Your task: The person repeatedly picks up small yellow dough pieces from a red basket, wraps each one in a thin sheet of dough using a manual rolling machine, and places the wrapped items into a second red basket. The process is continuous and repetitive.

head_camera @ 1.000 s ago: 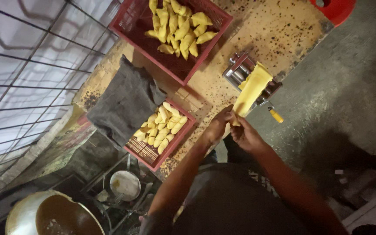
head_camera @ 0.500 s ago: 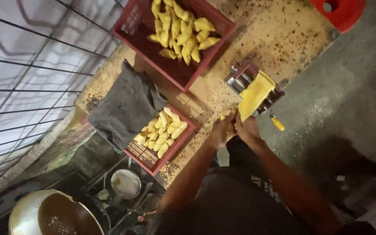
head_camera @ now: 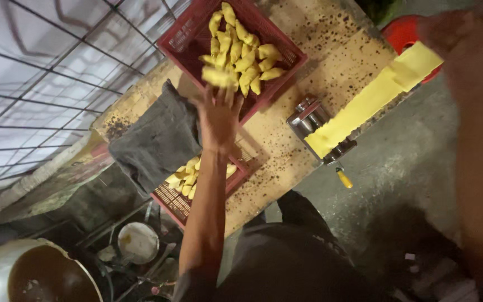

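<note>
My left hand (head_camera: 219, 114) reaches forward over the near rim of a large red crate (head_camera: 180, 36) filled with yellow folded pastries (head_camera: 247, 53). Its fingers are spread, and a blurred yellow pastry (head_camera: 219, 75) sits right at the fingertips; I cannot tell whether it is still gripped. My right hand (head_camera: 468, 47) is raised at the top right, blurred, and grips the end of a long yellow dough sheet (head_camera: 364, 106). The sheet runs down into a small metal roller machine (head_camera: 308, 117) with a yellow-handled crank (head_camera: 343, 179) on the speckled table (head_camera: 331, 45).
A grey cloth (head_camera: 157, 140) lies beside a smaller red crate (head_camera: 177, 198) holding more pastries (head_camera: 185, 176). Below the table stand a big pot of dark liquid (head_camera: 34, 277) and a small pan (head_camera: 138, 241). A wire grid (head_camera: 40, 84) is at left, a red stool (head_camera: 403, 33) at top right.
Both hands were together at the dough by the machine. Now my left hand has swung out to the large crate with a pastry, and my right hand has lifted the sheet up and to the right.
</note>
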